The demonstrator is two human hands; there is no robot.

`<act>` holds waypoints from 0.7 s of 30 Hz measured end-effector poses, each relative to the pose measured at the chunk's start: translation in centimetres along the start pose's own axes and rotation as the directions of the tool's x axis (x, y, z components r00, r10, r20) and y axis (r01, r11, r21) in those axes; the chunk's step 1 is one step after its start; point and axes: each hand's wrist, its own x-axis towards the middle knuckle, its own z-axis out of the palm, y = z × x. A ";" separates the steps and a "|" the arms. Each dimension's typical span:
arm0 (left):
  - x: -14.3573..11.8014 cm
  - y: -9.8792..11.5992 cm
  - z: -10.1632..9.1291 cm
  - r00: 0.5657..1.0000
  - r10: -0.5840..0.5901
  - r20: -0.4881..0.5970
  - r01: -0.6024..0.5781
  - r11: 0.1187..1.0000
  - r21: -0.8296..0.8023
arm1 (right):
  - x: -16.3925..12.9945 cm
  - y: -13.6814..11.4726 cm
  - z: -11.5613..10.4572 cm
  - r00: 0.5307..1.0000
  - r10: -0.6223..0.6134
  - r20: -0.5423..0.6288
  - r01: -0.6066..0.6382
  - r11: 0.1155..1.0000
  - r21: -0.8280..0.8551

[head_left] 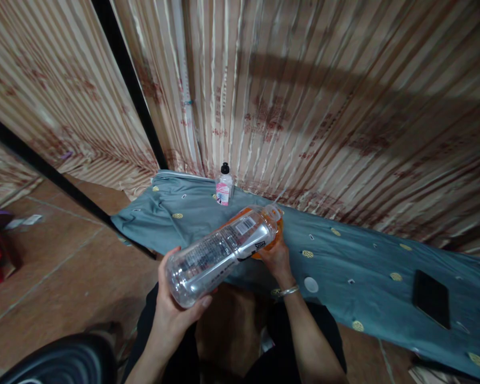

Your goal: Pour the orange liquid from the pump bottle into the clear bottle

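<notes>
A large clear plastic bottle (220, 256) with a printed label lies tilted across the view, its base low at the left and its neck up at the right. My left hand (176, 309) is wrapped around the base end. Behind the bottle's neck shows an orange container (279, 229), mostly hidden; its exact kind is unclear. My right hand (278, 261), with a silver bangle at the wrist, grips this orange container, its fingers partly hidden. The bottle's neck overlaps the container in view; I cannot tell whether they touch.
A small clear bottle (224, 186) with a black cap and pink label stands on the blue-grey cloth (360, 256). A white disc (311, 285) and a black phone (432, 298) lie to the right. Black poles (128, 74) rise at left; a striped curtain (304, 106) hangs behind.
</notes>
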 end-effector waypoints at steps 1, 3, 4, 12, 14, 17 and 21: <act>0.1 0.0 0.0 1.000 0.002 0.002 -0.002 1.000 0.002 | 0.0 0.0 0.0 1.000 0.000 -0.006 0.000 1.000 0.007; 0.1 0.0 0.0 1.000 0.004 0.006 -0.004 1.000 0.002 | -0.1 -0.1 0.0 1.000 0.001 -0.005 -0.001 1.000 0.021; 0.2 0.0 0.0 1.000 0.003 0.006 -0.003 1.000 0.000 | -0.1 -0.1 0.0 1.000 0.002 -0.003 -0.002 1.000 0.023; -0.1 0.1 0.1 1.000 0.000 0.003 0.000 1.000 0.010 | -0.1 -0.2 -0.1 0.999 0.039 0.001 -0.039 0.999 -0.015; -0.1 0.1 0.0 1.000 0.023 0.006 -0.023 0.999 0.029 | -0.1 -0.2 -0.1 0.999 0.035 -0.012 -0.035 0.999 -0.028; -0.2 0.0 0.0 0.999 0.031 0.011 -0.031 0.999 0.024 | -0.1 -0.1 -0.2 0.999 0.033 -0.019 -0.034 0.998 -0.058; -0.2 0.0 0.2 0.999 0.033 0.002 -0.033 0.999 0.021 | -0.2 0.3 -0.1 0.999 0.027 -0.020 -0.029 0.996 -0.085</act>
